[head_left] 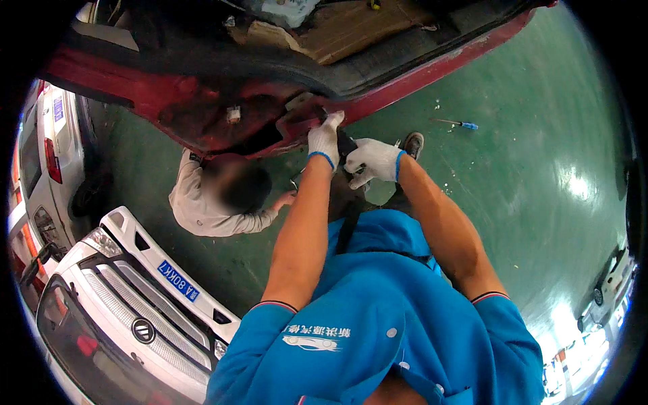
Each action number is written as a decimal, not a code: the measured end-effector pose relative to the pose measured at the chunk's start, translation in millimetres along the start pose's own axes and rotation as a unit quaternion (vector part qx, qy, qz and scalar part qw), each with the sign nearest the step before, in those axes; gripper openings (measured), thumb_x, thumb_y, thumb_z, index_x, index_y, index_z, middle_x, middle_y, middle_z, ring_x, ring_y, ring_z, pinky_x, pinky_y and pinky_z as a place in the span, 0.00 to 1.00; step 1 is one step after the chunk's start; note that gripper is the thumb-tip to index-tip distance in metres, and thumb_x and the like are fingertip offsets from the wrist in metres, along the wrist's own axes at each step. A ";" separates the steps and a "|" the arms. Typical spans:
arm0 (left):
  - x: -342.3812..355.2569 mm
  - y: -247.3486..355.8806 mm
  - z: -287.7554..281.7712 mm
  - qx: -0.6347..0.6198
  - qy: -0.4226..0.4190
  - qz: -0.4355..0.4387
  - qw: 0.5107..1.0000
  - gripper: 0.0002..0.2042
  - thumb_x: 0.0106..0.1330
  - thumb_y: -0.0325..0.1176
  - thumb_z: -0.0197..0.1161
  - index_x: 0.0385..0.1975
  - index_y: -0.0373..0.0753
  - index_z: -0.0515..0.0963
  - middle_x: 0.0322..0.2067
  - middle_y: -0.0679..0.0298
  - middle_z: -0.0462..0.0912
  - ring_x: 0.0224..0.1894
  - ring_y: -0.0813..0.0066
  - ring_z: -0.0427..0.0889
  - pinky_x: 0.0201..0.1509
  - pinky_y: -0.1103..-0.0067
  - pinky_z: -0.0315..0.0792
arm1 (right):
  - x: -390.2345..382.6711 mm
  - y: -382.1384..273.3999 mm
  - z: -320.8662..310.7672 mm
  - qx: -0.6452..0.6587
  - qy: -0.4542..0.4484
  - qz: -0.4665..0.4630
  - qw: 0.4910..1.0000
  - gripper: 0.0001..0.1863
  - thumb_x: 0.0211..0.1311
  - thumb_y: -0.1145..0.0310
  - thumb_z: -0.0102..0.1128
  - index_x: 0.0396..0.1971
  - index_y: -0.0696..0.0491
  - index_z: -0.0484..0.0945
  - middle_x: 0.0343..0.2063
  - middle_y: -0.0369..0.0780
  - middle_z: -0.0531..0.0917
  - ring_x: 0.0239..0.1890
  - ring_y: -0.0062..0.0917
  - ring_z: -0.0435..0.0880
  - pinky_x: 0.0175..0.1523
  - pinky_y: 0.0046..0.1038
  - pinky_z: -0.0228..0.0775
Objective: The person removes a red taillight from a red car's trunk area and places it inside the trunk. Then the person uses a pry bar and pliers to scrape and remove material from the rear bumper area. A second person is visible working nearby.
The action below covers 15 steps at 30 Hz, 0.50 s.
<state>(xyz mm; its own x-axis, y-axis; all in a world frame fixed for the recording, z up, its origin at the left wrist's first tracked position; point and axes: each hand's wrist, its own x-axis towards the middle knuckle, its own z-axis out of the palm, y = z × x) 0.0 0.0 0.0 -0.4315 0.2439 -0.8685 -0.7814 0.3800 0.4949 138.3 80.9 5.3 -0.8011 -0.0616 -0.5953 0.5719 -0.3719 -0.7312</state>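
My left hand [323, 140], in a white glove with a blue cuff, is closed on a dark part [346, 144] at the lower edge of the red vehicle's open door or panel [412, 77]. My right hand [374, 162], gloved alike, is just right of and below it, fingers curled beside the same dark part; what exactly they grip is too hidden to tell. The panel has a brown-black recessed area and a small pale piece [234, 115] on it.
A co-worker [216, 202] in a light grey top crouches under the panel at left, one hand [287, 199] near my left forearm. A blue-handled screwdriver [467, 125] lies on the green floor [540, 155]. A white vehicle [121, 297] and another [50, 148] stand at left.
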 end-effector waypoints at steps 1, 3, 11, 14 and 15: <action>-8.5 6.4 5.8 0.030 0.022 0.008 0.999 0.24 0.65 0.44 0.70 0.59 0.43 0.81 0.60 0.46 0.79 0.58 0.55 0.79 0.60 0.62 0.72 | -4.0 2.9 -11.0 -0.162 -0.029 -0.149 0.975 0.20 0.54 0.55 0.78 0.36 0.53 0.81 0.35 0.44 0.83 0.41 0.40 0.80 0.54 0.41 0.70; -22.9 -23.4 -30.9 0.118 0.070 -0.004 0.991 0.25 0.63 0.45 0.71 0.56 0.37 0.80 0.56 0.49 0.79 0.54 0.55 0.78 0.55 0.64 0.73 | -19.1 35.0 23.0 -0.236 -0.051 -0.274 0.931 0.20 0.53 0.53 0.78 0.29 0.54 0.82 0.27 0.42 0.83 0.40 0.39 0.80 0.44 0.39 0.71; 16.3 -15.2 -18.6 -0.041 -0.003 0.020 0.999 0.14 0.67 0.42 0.65 0.40 0.36 0.80 0.41 0.54 0.80 0.42 0.59 0.79 0.55 0.61 0.76 | -2.9 36.4 13.6 0.360 -0.053 0.027 0.931 0.21 0.69 0.63 0.64 0.57 0.56 0.75 0.51 0.47 0.81 0.51 0.35 0.82 0.54 0.42 0.78; 21.0 -22.1 -20.5 -0.176 -0.125 0.026 0.976 0.09 0.68 0.38 0.62 0.35 0.38 0.77 0.29 0.61 0.76 0.32 0.63 0.78 0.48 0.61 0.79 | 0.9 29.8 23.3 0.106 0.031 0.000 0.994 0.34 0.58 0.56 0.69 0.61 0.60 0.74 0.53 0.51 0.79 0.56 0.41 0.80 0.57 0.47 0.78; 24.1 -27.2 -25.0 -0.231 -0.169 0.018 0.958 0.11 0.69 0.38 0.62 0.40 0.35 0.79 0.29 0.59 0.79 0.32 0.61 0.81 0.45 0.63 0.79 | -2.3 16.1 28.8 0.038 0.061 0.023 0.997 0.39 0.54 0.53 0.71 0.62 0.62 0.73 0.53 0.52 0.78 0.57 0.43 0.79 0.57 0.48 0.77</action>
<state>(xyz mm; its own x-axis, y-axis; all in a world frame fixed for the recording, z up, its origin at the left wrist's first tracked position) -0.5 -26.8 -35.1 -0.3519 0.5532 -0.7551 -0.9187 -0.0497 0.3918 144.3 48.4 4.5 -0.7443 0.0312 -0.6671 0.5886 -0.4413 -0.6774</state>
